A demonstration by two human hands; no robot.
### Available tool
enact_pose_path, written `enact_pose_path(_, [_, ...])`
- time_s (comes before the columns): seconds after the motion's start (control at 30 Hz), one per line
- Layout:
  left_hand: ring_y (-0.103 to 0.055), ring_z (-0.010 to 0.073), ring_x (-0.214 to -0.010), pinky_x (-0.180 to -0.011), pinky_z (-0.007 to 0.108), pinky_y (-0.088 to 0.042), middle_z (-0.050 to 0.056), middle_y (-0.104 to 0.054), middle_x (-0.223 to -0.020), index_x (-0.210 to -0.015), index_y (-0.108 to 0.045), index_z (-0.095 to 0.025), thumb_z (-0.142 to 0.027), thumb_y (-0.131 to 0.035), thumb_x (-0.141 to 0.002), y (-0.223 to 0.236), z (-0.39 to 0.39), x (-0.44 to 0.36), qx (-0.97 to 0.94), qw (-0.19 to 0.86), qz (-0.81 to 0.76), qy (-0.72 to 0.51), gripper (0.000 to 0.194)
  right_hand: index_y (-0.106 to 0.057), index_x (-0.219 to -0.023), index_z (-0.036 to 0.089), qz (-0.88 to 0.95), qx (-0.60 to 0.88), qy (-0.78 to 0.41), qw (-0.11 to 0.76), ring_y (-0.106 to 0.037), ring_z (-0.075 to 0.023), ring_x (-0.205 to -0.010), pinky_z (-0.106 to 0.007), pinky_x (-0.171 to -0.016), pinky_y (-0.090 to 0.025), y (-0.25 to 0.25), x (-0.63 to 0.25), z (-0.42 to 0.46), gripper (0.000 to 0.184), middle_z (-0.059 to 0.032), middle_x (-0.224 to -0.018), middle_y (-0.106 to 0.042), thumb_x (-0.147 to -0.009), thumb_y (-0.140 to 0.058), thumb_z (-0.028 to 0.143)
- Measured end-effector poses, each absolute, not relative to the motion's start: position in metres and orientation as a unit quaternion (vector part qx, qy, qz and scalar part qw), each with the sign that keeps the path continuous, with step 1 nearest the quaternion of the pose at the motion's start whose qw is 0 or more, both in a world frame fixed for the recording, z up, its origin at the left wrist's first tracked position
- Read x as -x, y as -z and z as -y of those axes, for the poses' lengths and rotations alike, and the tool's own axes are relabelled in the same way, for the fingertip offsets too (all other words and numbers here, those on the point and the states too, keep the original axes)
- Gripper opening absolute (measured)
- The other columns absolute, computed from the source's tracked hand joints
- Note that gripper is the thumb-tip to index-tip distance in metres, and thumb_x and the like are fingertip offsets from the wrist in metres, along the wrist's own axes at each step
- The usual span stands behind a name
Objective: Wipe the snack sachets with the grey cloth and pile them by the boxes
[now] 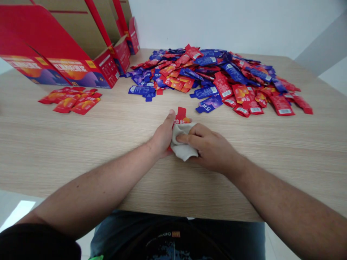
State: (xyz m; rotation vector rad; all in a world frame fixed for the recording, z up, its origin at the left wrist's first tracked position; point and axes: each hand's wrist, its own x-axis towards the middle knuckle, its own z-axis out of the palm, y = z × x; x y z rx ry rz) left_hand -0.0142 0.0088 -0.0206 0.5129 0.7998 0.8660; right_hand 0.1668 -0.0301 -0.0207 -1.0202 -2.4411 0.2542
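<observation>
While both hands [162, 137] grip cloth [184, 144], open tabletop [81, 151] around

Red sachet [181, 116] w/ orange print — lower half under grey cloth [183, 145].

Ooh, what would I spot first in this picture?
You'd see a big heap of red and blue packets across the wooden table. Red cardboard boxes stand at the back left. Nearer, the left hand and right hand hold a grey cloth on a red packet.
</observation>
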Motion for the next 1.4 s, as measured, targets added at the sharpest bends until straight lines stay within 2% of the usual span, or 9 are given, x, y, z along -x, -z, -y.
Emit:
enact_pose_path(0.07, [-0.079,0.0233,-0.076,-0.067,0.031,-0.062,0.011,-0.081,-0.082,-0.109,-0.081,-0.014,-0.075,-0.035,-0.109,0.020,-0.009,0.014,-0.238,0.797,-0.379,-0.406,0.076,-0.074,-0.137,0.028,0.896,0.365,-0.103,0.230,-0.067,-0.0249,-0.098,-0.038,-0.085,-0.059,0.021,-0.168,0.029,0.048,-0.0078,-0.112,-0.069,-0.090,-0.081,0.027])
enact_pose_path(0.23, [-0.081,0.0273,-0.094,-0.087,0.037,-0.064,0.014,-0.083,-0.094,-0.114,-0.080,-0.012,-0.065,-0.030,-0.113,0.018,-0.008,0.013,-0.224,0.807,-0.360,-0.411,0.073,-0.075,-0.137,0.022,0.873,0.407,-0.077,0.257,-0.068,-0.0268,-0.099,-0.039,-0.084,-0.058,0.020,-0.172,0.027,0.046,-0.0114,-0.112,-0.068,-0.091,-0.078,0.026])
enact_pose_path(0.37, [-0.079,0.0249,-0.082,-0.082,0.035,-0.064,0.014,-0.081,-0.089,-0.109,-0.080,-0.011,-0.070,-0.034,-0.111,0.017,-0.008,0.014,-0.227,0.792,-0.388,-0.413,0.075,-0.075,-0.136,0.023,0.904,0.340,-0.100,0.239,-0.067,-0.0246,-0.095,-0.037,-0.083,-0.058,0.020,-0.172,0.026,0.047,-0.0093,-0.112,-0.069,-0.089,-0.080,0.025])
enact_pose_path(0.57, [-0.082,0.0285,-0.095,-0.085,0.039,-0.065,0.014,-0.083,-0.094,-0.109,-0.080,-0.014,-0.062,-0.029,-0.114,0.016,-0.009,0.013,-0.216,0.813,-0.348,-0.413,0.070,-0.075,-0.134,0.021,0.868,0.405,-0.080,0.277,-0.067,-0.0263,-0.097,-0.039,-0.085,-0.058,0.023,-0.179,0.018,0.046,-0.0100,-0.108,-0.069,-0.088,-0.077,0.021])
enact_pose_path(0.93, [-0.082,0.0270,-0.090,-0.081,0.037,-0.066,0.012,-0.082,-0.087,-0.117,-0.078,-0.014,-0.063,-0.022,-0.115,0.013,-0.009,0.013,-0.221,0.803,-0.360,-0.421,0.075,-0.074,-0.134,0.023,0.875,0.393,-0.089,0.270,-0.066,-0.0260,-0.096,-0.038,-0.083,-0.056,0.023,-0.180,0.016,0.048,-0.0095,-0.108,-0.070,-0.086,-0.079,0.023])
enact_pose_path(1.1, [-0.081,0.0280,-0.090,-0.084,0.039,-0.066,0.013,-0.082,-0.091,-0.119,-0.078,-0.013,-0.065,-0.031,-0.113,0.014,-0.010,0.013,-0.208,0.797,-0.373,-0.427,0.070,-0.075,-0.134,0.022,0.886,0.374,-0.103,0.254,-0.066,-0.0236,-0.093,-0.036,-0.081,-0.055,0.025,-0.178,0.018,0.047,-0.0099,-0.111,-0.068,-0.088,-0.078,0.023])
enact_pose_path(1.2, [-0.080,0.0264,-0.084,-0.079,0.038,-0.065,0.011,-0.082,-0.087,-0.113,-0.079,-0.015,-0.061,-0.033,-0.113,0.015,-0.012,0.015,-0.205,0.794,-0.378,-0.429,0.065,-0.075,-0.134,0.020,0.880,0.386,-0.086,0.265,-0.066,-0.0251,-0.094,-0.037,-0.082,-0.056,0.025,-0.179,0.015,0.047,-0.0106,-0.108,-0.068,-0.087,-0.078,0.021])
enact_pose_path(1.3, [-0.077,0.0253,-0.075,-0.070,0.036,-0.063,0.011,-0.080,-0.081,-0.104,-0.079,-0.015,-0.067,-0.034,-0.111,0.017,-0.015,0.018,-0.195,0.787,-0.407,-0.421,0.069,-0.074,-0.134,0.025,0.889,0.367,-0.115,0.248,-0.067,-0.0238,-0.096,-0.036,-0.083,-0.057,0.026,-0.180,0.015,0.050,-0.0092,-0.114,-0.068,-0.085,-0.081,0.021])
enact_pose_path(1.4, [-0.078,0.0268,-0.080,-0.073,0.037,-0.063,0.011,-0.080,-0.083,-0.101,-0.078,-0.017,-0.068,-0.033,-0.110,0.018,-0.018,0.020,-0.184,0.795,-0.392,-0.425,0.069,-0.075,-0.134,0.023,0.884,0.381,-0.103,0.252,-0.067,-0.0246,-0.095,-0.037,-0.082,-0.056,0.027,-0.180,0.014,0.049,-0.0097,-0.111,-0.069,-0.085,-0.080,0.021])
